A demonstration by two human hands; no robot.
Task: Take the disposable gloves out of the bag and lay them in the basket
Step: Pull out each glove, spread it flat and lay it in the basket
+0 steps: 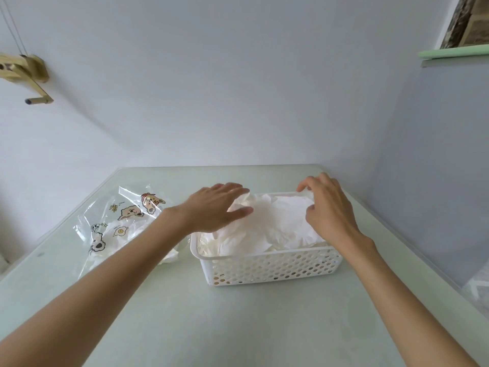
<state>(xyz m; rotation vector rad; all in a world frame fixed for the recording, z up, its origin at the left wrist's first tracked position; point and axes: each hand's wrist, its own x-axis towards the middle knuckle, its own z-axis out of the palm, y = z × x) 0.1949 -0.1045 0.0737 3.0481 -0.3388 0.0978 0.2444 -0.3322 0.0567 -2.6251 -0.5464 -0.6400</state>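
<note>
I see both my hands over a white perforated plastic basket (267, 266) on the pale green desk (238, 327). My left hand (211, 207) lies flat with relaxed, straight fingers on the heap of thin, translucent white disposable gloves (277, 223) that fills the basket, seemingly pressing them down so they stay inside. My right hand (328, 207) has curled fingers pinching the far corner of the top glove, probably to spread it flat. Left of my left fingers lies the clear plastic bag printed with cartoon animals (124, 221), slack on the desk, with some white gloves apparently left inside.
</note>
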